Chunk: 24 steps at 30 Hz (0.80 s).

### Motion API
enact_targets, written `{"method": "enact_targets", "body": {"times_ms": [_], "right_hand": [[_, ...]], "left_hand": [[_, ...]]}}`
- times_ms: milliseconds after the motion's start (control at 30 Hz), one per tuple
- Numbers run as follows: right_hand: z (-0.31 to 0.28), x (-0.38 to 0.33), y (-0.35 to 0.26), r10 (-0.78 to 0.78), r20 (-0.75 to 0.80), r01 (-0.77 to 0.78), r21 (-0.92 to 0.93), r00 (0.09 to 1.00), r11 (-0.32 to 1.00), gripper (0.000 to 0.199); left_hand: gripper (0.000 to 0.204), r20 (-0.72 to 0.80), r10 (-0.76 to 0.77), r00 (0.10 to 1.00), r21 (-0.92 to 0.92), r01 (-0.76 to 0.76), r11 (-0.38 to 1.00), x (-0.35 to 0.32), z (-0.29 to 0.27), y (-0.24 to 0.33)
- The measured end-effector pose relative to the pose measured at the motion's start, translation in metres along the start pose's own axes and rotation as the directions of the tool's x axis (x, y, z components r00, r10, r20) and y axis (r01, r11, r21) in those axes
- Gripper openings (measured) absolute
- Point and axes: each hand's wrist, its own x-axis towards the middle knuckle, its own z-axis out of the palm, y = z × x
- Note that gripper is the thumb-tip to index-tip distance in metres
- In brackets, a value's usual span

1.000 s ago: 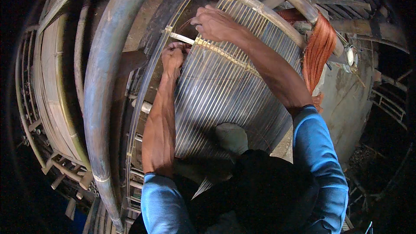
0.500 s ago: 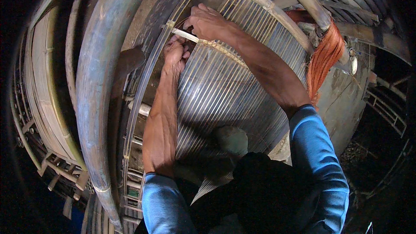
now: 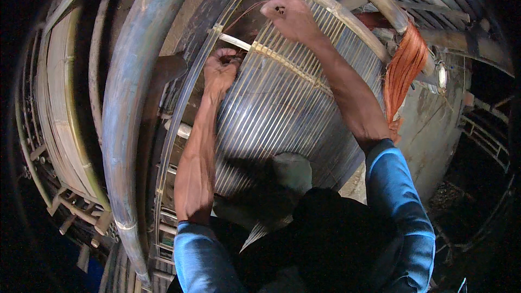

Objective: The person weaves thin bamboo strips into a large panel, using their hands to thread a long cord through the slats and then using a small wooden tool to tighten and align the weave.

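While my left hand pinches a thin thread beside the pale crossbar, fingers closed, I see my right hand fisted above the slatted bamboo panel; orange fibres hang right; dim shed.

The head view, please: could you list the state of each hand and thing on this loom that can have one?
left hand: closed in a fist at the mat's left edge, by the thin stick.
right hand: closed, knuckles up, raised over the mat's far edge.
slat mat: stretched flat, slats parallel.
thin stick: lying across the slats.
orange thread bundle: hanging loose from a pole.
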Motion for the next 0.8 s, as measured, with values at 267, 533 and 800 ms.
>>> {"method": "enact_targets", "body": {"times_ms": [267, 533, 800], "right_hand": [[-0.077, -0.015, -0.041, 0.251, 0.170, -0.276, 0.144, 0.953, 0.950, 0.030], [-0.133, 0.002, -0.131, -0.106, 0.437, -0.064, 0.356, 0.893, 0.932, 0.026], [-0.109, -0.013, -0.093, 0.000, 0.384, -0.185, 0.444, 0.923, 0.877, 0.033]], "left_hand": [[0.050, -0.082, 0.579, 0.811, 0.439, -0.492, 0.752, -0.066, 0.009, 0.072], [0.043, 0.209, 0.669, 0.713, 0.201, -0.701, 0.684, -0.095, 0.008, 0.174], [0.014, 0.213, 0.273, 0.938, 0.467, -0.343, 0.815, -0.153, -0.059, 0.191]]}}
